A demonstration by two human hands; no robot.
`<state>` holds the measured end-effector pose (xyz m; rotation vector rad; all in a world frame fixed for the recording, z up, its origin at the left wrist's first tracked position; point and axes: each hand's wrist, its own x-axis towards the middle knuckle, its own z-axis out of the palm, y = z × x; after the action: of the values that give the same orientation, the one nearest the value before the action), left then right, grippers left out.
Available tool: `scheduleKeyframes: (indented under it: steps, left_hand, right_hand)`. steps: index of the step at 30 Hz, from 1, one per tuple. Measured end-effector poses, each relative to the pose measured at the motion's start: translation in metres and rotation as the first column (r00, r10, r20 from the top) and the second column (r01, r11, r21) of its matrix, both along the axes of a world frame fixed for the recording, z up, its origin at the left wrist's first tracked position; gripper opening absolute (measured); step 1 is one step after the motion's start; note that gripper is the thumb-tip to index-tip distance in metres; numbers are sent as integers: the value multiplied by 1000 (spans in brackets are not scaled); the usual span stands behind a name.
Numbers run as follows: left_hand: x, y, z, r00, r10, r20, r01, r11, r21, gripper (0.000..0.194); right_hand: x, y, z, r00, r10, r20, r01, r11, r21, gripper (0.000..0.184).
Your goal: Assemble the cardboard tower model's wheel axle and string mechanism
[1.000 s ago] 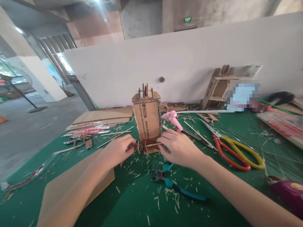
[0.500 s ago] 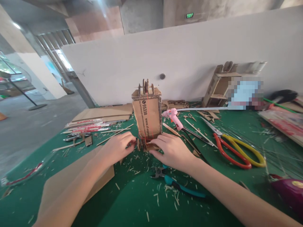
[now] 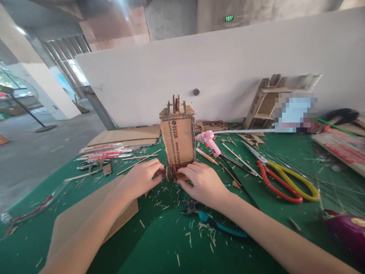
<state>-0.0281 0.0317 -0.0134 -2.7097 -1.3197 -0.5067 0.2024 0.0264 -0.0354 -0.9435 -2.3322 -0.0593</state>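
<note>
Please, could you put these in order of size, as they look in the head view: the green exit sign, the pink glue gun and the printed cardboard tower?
1. printed cardboard tower
2. pink glue gun
3. green exit sign

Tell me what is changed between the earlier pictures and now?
The right hand moved left, bringing its fingertips near the discs at the foot of the cardboard tower; the stick it held is not clearly visible. No letting go is visible. The left hand, tower, pink glue gun and teal-handled cutters stayed in place.
</note>
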Motion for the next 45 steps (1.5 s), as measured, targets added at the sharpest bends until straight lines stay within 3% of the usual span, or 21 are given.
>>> scheduleKeyframes:
  steps: [8,30,45]
  left_hand:
    - [-3,3,-4,1000,10,-8,-10,1000,-19,9]
    - [5,-2,1,996,37,-86,-38,999,-13,10]
    - [5,-3,0,995,-42,-92,40,999,-29,12]
  right_hand:
    - [7,-4,0,996,-21,92,13,997,79,19]
    - [16,-8,-7,1000,3,2,-3,999,-44,22]
    - [16,-6,-9,999,-25,-21,24,998,-54,21]
